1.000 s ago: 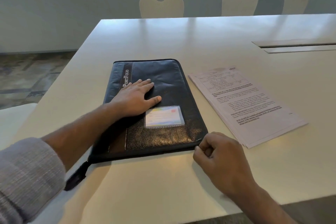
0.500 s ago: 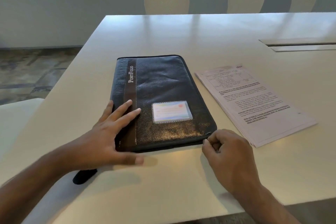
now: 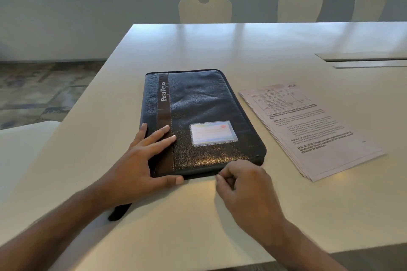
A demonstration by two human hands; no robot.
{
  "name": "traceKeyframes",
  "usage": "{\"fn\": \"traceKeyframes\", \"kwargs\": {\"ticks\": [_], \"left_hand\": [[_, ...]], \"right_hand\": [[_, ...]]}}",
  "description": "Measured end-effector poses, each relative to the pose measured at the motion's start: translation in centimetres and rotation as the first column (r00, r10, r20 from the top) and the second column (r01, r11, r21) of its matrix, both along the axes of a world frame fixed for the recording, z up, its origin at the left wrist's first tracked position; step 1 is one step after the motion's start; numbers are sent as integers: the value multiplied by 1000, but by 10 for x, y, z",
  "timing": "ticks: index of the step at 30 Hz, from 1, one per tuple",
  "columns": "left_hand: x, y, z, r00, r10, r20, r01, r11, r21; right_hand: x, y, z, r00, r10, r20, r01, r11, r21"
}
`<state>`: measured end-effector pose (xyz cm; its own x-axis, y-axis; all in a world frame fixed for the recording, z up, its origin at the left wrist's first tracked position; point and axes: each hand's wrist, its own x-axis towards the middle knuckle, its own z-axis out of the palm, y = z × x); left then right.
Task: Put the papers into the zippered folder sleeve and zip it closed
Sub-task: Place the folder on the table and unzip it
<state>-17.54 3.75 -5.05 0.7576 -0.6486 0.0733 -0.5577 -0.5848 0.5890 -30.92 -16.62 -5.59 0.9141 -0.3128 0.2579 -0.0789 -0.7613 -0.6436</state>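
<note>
Now my left hand [image 3: 141, 167] lies flat, steadying the folder [image 3: 198, 116] near me; my right hand [image 3: 242, 185] pinches, probably its zipper pull, at the near edge. Papers [image 3: 308, 130] wait right.

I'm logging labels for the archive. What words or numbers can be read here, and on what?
"PortFolio": white lettering on the brown stripe of the black zippered folder.
"slice": faint logo at the top corner of the papers; the table and body text are too small to read.
Card in the folder's clear window: blurred, unreadable.
</note>
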Motion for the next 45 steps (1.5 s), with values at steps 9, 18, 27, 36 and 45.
{"fn": "traceKeyframes", "kwargs": {"ticks": [9, 18, 27, 36, 45], "left_hand": [[13, 13, 9, 983, -109, -148, 114, 993, 24], [3, 18, 17, 997, -56, -56, 60, 996, 61], [-62, 12, 15, 902, 112, 417, -147, 988, 53], [-69, 8, 10, 907, 186, 378, -228, 971, 69], [-72, 2, 11, 900, 318, 298, -333, 943, 0]], "right_hand": [[17, 38, 1, 993, 122, -3, -122, 992, 8], [27, 64, 2, 989, 146, -37, -144, 988, 48], [32, 62, 2, 990, 136, -37, -129, 982, 141], [32, 58, 9, 925, 356, -136, -348, 934, 77], [46, 34, 19, 947, 318, 37, -317, 948, -36]]}}
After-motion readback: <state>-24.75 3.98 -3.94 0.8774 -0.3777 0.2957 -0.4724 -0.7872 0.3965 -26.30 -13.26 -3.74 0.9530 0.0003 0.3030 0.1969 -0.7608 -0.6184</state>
